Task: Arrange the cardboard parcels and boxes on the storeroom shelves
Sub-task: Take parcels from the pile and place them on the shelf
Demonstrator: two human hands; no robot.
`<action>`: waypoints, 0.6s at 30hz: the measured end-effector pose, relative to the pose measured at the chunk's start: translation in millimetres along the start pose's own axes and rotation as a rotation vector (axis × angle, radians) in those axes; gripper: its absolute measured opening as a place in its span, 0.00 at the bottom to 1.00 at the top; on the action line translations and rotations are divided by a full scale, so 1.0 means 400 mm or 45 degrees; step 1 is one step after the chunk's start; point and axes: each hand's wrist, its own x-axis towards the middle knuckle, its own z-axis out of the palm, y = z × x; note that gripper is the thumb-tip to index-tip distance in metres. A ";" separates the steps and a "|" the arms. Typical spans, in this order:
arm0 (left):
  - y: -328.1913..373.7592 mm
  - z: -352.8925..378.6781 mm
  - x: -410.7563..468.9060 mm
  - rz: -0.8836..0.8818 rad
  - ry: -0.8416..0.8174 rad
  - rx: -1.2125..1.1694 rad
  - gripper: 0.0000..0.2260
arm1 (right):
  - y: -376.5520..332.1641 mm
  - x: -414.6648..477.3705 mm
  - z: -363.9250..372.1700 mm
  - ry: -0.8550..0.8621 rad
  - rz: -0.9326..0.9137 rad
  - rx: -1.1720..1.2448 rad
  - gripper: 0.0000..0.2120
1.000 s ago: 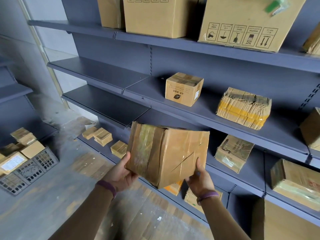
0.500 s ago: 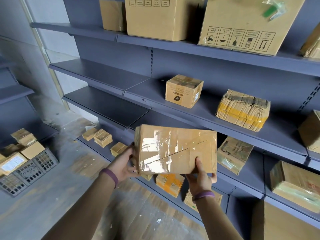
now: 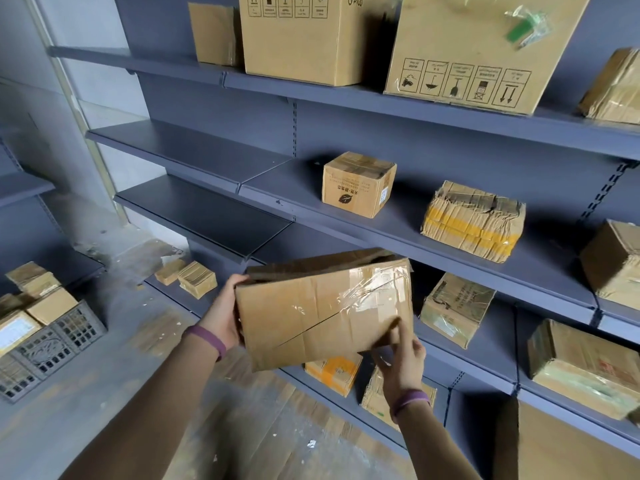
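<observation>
Since the earlier frame, the taped parcel (image 3: 322, 313) had been tipped to show its top face, and was held in the air before the grey shelf (image 3: 207, 209). It could be dropped if the slight pinch of the blurred right hand (image 3: 403, 362) at its lower right corner were lost. Its left end was clasped by the left hand (image 3: 225, 317), both forearms outstretched.

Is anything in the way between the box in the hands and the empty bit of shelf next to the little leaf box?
Nothing visible is. The taped box, held by the left hand and right hand, is in open air, and the shelf left of the leaf box is bare.
</observation>
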 end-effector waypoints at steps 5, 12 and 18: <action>-0.006 -0.005 -0.023 0.133 -0.012 -0.055 0.19 | -0.053 0.020 0.007 -0.035 -0.170 -0.232 0.20; -0.010 -0.032 -0.029 0.209 -0.032 -0.063 0.19 | -0.076 0.019 0.045 -0.060 -0.130 -0.557 0.45; -0.008 -0.040 -0.034 0.232 -0.043 -0.045 0.18 | -0.117 0.011 0.071 -0.156 -0.130 -0.582 0.47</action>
